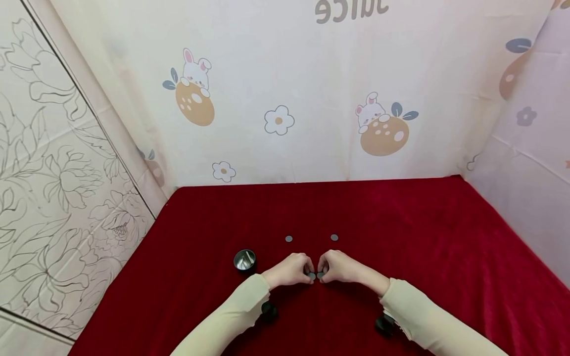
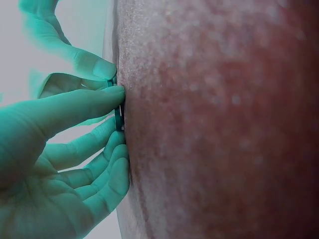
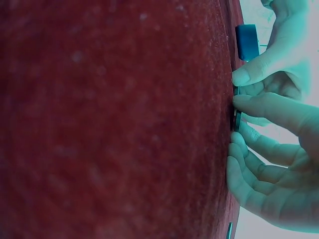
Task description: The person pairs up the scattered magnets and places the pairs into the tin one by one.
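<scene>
On the red cloth (image 1: 401, 237) my two hands meet fingertip to fingertip near the front middle. My left hand (image 1: 310, 275) pinches a small grey disc (image 1: 312, 276) lying on the cloth, and my right hand (image 1: 322, 273) pinches a second grey disc (image 1: 320, 275) beside it. In the left wrist view the left hand (image 2: 118, 112) has thumb and forefinger on the thin edge of its disc (image 2: 118, 119). The right wrist view shows the right hand (image 3: 235, 118) the same way on its disc (image 3: 238, 122). Two more grey discs (image 1: 289, 239) (image 1: 334, 238) lie just beyond the hands.
A small shiny metal cup (image 1: 244, 260) stands left of my left hand. Patterned fabric walls (image 1: 285, 99) close the cloth in at the back and both sides. The red cloth stretches bare to the right and back.
</scene>
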A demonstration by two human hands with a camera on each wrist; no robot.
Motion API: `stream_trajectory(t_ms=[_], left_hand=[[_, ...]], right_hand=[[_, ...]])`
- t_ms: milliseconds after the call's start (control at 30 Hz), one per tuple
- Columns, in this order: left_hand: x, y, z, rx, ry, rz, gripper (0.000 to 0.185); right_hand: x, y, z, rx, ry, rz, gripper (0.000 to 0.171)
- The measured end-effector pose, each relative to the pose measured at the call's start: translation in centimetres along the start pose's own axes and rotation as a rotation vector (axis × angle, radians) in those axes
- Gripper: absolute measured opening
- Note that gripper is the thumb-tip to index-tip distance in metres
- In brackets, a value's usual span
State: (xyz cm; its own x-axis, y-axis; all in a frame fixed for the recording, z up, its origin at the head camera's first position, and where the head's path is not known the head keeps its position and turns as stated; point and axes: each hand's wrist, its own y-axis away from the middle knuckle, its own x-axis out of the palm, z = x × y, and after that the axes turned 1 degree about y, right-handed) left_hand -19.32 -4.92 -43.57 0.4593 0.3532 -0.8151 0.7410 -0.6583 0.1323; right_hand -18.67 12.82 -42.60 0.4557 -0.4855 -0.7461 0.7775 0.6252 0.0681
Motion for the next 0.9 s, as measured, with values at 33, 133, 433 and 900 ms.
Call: stream_trajectory(t_ms=[33,133,433,900], left_hand=[[0.0,0.0,0.0,-0.004,0.002,0.001,0.014],[0.1,0.0,0.0,-0.012,0.010,0.002,0.015],[0.0,0.0,-0.2,-0.014,0.010,0.006,0.018],[-1.6,2.9,0.6,0.070,0.136,-0.091,0.024]], right_hand=[[0.0,0.0,0.0,0.003,0.003,-0.001,0.011],[0.1,0.0,0.0,0.003,0.010,-0.003,0.012],[0.1,0.2,0.3,0.014,0.022,-0.013,0.014],[0.2,0.3,0.1,-0.059,-0.038,-0.022,0.023]])
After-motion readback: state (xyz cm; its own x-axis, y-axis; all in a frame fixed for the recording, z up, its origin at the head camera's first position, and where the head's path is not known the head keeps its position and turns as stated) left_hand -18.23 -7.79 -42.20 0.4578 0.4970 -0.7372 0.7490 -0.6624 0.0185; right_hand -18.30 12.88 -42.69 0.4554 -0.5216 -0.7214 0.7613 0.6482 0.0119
